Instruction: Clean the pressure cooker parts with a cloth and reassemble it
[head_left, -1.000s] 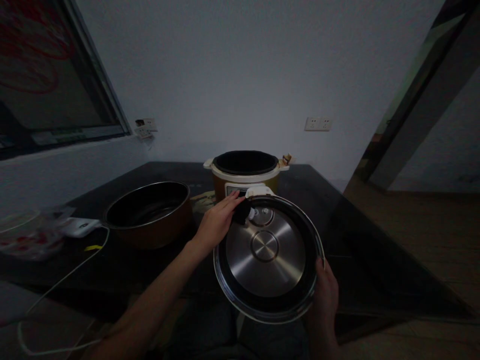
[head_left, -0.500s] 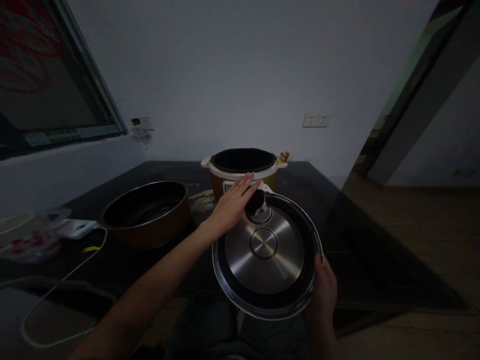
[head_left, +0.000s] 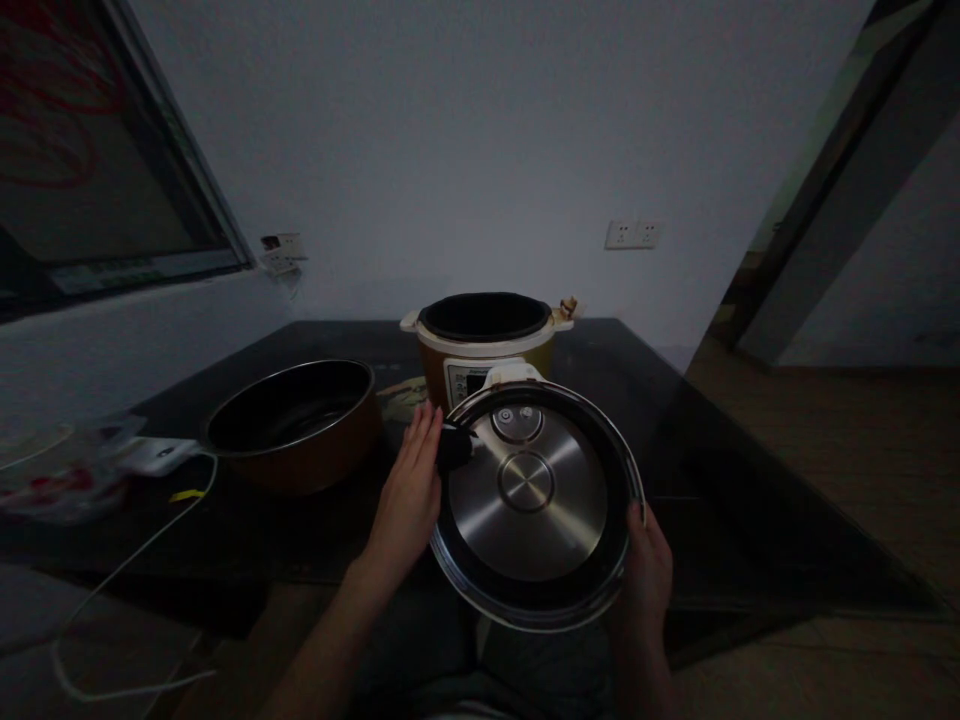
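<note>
A round pressure cooker lid point(head_left: 527, 530) is tilted up with its steel underside and black sealing ring facing me. My right hand point(head_left: 646, 570) grips its right rim, thumb on the near face. Against the lid's upper left edge, my left hand point(head_left: 411, 480) holds a dark cloth point(head_left: 454, 447), its fingers straight and close together. Just behind the lid stands the pressure cooker base point(head_left: 442, 365), uncovered, with a white rim and a control panel partly hidden by the lid.
On the black table point(head_left: 720, 530), a brown pot point(head_left: 300, 470) with a dark inside stands at left. Beyond it lie a white device point(head_left: 161, 455) with a white cable point(head_left: 135, 550) and a clear plastic bag point(head_left: 67, 480). A wall socket point(head_left: 632, 235) is behind.
My left hand has moved left and down with the dark cloth, from the lid's top to its left edge, uncovering the valve parts. The lid and my right hand have hardly moved.
</note>
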